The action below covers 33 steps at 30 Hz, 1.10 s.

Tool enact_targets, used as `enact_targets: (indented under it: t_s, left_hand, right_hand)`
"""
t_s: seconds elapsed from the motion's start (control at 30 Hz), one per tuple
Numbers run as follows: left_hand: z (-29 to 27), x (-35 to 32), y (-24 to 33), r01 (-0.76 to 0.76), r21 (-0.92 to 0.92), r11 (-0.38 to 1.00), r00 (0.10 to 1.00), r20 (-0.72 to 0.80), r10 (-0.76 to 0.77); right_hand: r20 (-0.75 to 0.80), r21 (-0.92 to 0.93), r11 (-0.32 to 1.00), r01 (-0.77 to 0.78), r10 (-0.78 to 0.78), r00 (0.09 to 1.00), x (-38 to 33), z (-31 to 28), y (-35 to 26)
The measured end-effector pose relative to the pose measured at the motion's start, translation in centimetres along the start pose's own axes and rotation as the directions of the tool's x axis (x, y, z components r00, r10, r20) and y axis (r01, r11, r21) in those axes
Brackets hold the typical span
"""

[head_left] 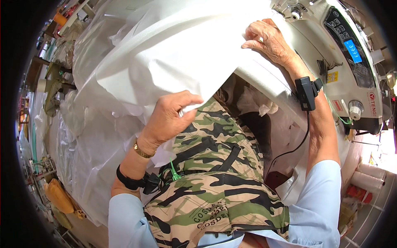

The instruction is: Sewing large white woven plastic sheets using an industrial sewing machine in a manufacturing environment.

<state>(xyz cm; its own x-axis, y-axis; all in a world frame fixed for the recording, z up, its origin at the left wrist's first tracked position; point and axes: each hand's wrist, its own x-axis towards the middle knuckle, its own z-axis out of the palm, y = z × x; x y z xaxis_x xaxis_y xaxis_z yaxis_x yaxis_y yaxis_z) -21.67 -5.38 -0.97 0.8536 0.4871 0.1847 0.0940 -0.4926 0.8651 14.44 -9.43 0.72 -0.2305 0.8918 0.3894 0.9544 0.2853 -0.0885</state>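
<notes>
A large white sheet of woven-looking fabric (pixel 153 62) spreads across the upper middle and hangs toward my lap. My left hand (pixel 171 113) is closed on its near corner, with a small fold of fabric showing between thumb and fingers. Up and to the right, my right hand (pixel 271 41) has its thumb and fingertips bent together at the sheet's right edge; glare partly washes out the fabric there. Beside that hand stands a white sewing machine (pixel 306 45), its lit control panel (pixel 351 51) on the far right.
More white sheeting (pixel 95 157) drapes down on the left. A camouflage apron (pixel 223 177) covers my lap, with a green plastic piece (pixel 174 171) on it. A cable (pixel 293 151) hangs from my right wrist device. Rolls of clear film (pixel 368 175) lie at lower right.
</notes>
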Motion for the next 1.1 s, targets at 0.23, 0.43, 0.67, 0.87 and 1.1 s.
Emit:
enact_targets:
  t_s: [0.23,0.43,0.67,0.87,1.1]
  left_hand:
    - [3.0,2.3,1.7,-0.363,0.195,0.911,0.932,0.071,0.356]
    - [3.7,3.2,1.5,-0.417,0.274,0.867,0.907,0.183,0.379]
    - [3.7,5.6,1.1,-0.468,0.368,0.803,0.883,0.212,0.418]
    - [3.5,9.5,1.4,-0.527,0.491,0.694,0.849,0.284,0.445]
    - [4.1,14.8,2.5,-0.563,0.635,0.530,0.822,0.364,0.438]
  right_hand:
    - [-0.199,-0.308,0.933,-0.185,0.127,0.972,-0.4,0.3,-0.1]
    - [-0.089,-0.196,0.873,-0.446,0.437,0.895,-3.0,0.0,-4.0]
    - [-0.077,-0.145,0.855,-0.499,0.493,0.867,-3.5,0.2,-3.9]
    - [0.052,-0.130,0.831,-0.541,0.550,0.833,-3.5,-0.1,-3.5]
    - [0.136,-0.121,0.868,-0.482,0.495,0.858,-3.7,-0.9,-3.6]
